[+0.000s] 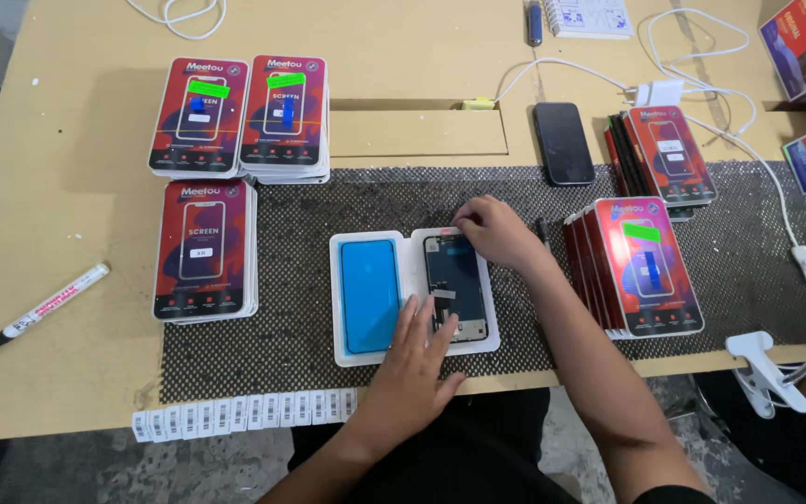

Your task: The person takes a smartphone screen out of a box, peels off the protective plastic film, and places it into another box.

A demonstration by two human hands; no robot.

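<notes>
Our left hand hides the phone screen's bottom corner, fingers spread flat on it; right hand pinches its top edge in the white tray.

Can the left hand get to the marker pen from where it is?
Probably yes. The left hand rests on the open white tray; the marker pen lies alone on bare table to its left, nothing between, though it is a long stretch.
</notes>
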